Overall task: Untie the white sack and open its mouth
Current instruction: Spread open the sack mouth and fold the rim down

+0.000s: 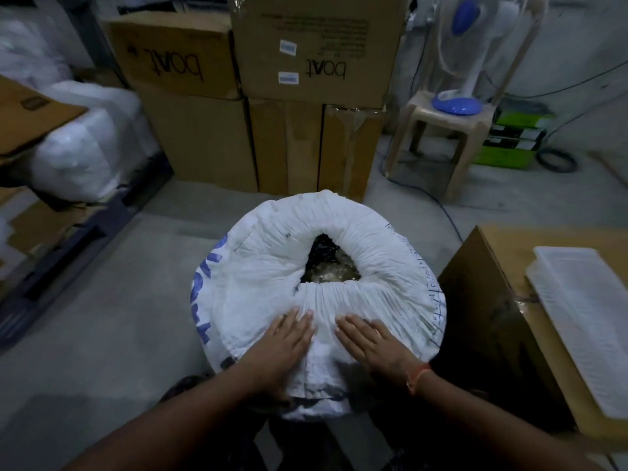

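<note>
A full white sack with blue print stands upright on the floor in front of me. Its gathered mouth gapes a little, and dark and shiny wrapped contents show inside. My left hand lies flat on the near side of the sack's top, fingers straight. My right hand lies flat beside it, a little to the right, also with straight fingers. An orange thread circles my right wrist. No tie or cord is visible at the mouth.
Stacked cardboard boxes stand behind the sack. A beige plastic stool with a blue-and-white fan is at the back right. A cardboard box carrying a white tray sits close on the right. White bundles on a rack fill the left.
</note>
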Demonstrator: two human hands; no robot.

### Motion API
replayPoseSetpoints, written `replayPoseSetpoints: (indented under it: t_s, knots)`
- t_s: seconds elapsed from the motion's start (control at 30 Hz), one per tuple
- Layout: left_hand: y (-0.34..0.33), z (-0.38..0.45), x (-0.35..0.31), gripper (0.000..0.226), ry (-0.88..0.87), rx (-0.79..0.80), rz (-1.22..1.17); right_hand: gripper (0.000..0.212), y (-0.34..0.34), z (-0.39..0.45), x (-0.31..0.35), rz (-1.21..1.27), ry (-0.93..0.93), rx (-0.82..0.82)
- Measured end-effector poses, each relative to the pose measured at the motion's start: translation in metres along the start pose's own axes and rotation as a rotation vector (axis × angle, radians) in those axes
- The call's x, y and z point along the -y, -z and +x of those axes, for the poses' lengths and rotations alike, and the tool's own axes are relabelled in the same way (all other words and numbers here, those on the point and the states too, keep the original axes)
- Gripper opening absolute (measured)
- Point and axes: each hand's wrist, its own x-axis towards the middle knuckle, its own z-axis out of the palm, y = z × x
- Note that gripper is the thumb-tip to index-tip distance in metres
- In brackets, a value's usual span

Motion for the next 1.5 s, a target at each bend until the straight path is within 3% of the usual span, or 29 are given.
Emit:
replayPoseSetpoints:
  t_s: [0.07,0.17,0.33,0.4,0.47,0.57,0.67,0.77,0.83,0.87,0.93,1.03,1.2,1.33,1.4,1.5]
  knots:
    - [-0.002,-0.001,-0.004,0.124,0.065,0.001,0.051,0.057,-0.001,0.003,-0.002,0.003,-0.039,-0.012]
    - [0.001,0.002,-0.009,0.067,0.144,-0.195,0.131,0.052,0.004,0.009,-0.003,0.017,-0.051,-0.013]
    - [0.021,-0.005,-0.011,0.06,0.044,-0.202,0.0,0.041,0.022,0.001,-0.005,0.03,-0.033,-0.04]
    - [0.025,-0.014,-0.011,0.047,0.054,-0.151,-0.02,0.048,0.036,-0.004,-0.007,0.067,-0.129,0.0]
    - [0.029,-0.024,-0.013,0.025,0.111,0.013,-0.038,0.046,0.042,-0.01,-0.008,0.139,-0.143,0.128]
    - [0.025,-0.03,-0.017,0.031,0.145,0.284,-0.027,0.04,0.045,-0.016,0.004,0.327,-0.139,0.54]
    - [0.031,-0.035,-0.019,0.033,0.137,0.345,-0.074,0.043,0.047,-0.011,0.027,0.519,-0.235,0.624]
    - [0.035,-0.04,-0.002,0.04,0.059,0.346,-0.283,0.039,0.057,-0.013,0.025,0.583,-0.117,0.458]
    - [0.043,-0.042,0.017,0.051,0.07,0.22,-0.591,0.042,0.075,-0.012,0.013,0.726,-0.138,0.27]
    - [0.051,-0.041,0.027,0.054,0.11,0.115,-0.74,0.038,0.08,-0.006,0.004,0.782,-0.193,0.158]
    - [0.06,-0.027,0.049,0.038,0.215,-0.172,-0.974,0.028,0.091,0.015,-0.019,0.88,-0.327,-0.075]
    - [0.08,0.011,0.084,0.032,0.387,-0.511,-1.094,0.016,0.097,0.06,-0.072,0.987,-0.508,-0.262]
    - [0.1,0.081,0.147,0.023,0.428,-0.646,-1.116,0.03,0.091,0.131,-0.16,0.967,-0.59,-0.205]
    - [0.096,0.122,0.179,0.024,0.449,-0.616,-1.05,0.032,0.072,0.169,-0.196,0.974,-0.543,-0.166]
    - [0.084,0.138,0.194,0.022,0.578,-0.621,-0.931,0.031,0.055,0.179,-0.211,0.917,-0.557,-0.128]
    - [0.064,0.152,0.213,0.017,0.725,-0.468,-0.853,0.021,0.033,0.182,-0.227,0.854,-0.597,0.023]
